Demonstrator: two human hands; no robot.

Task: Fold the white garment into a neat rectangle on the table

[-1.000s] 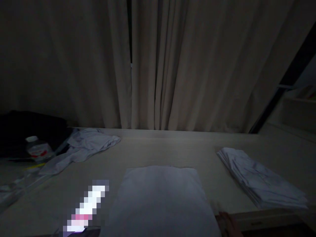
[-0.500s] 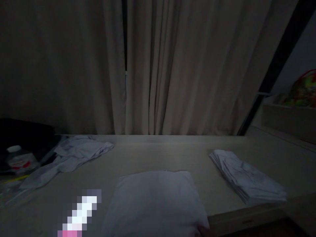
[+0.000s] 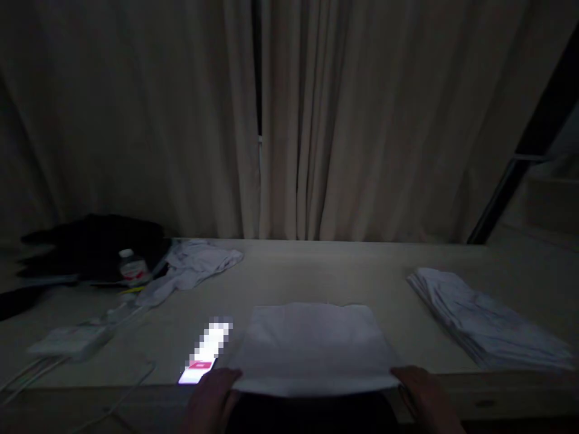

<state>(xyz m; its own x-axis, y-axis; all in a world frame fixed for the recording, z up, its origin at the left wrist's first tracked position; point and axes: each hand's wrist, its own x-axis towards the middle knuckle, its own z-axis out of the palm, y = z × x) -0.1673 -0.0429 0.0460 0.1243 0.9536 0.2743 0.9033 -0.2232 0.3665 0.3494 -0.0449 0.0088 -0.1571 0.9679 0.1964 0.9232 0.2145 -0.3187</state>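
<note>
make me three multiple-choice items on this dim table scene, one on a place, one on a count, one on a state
1. Where does the stack of folded white cloths lie on the pale wooden table?
A. right side
B. left side
C. under the bottle

2. How many hands touch the flat folded white cloth?
A. none
B. one
C. two

3. The beige curtains are:
A. drawn nearly shut
B. wide open
C. taken down

Answers:
1 A, the stack sits far right.
2 C, the left hand and right hand each rest at a near corner.
3 A, only a narrow dark gap shows.
</note>
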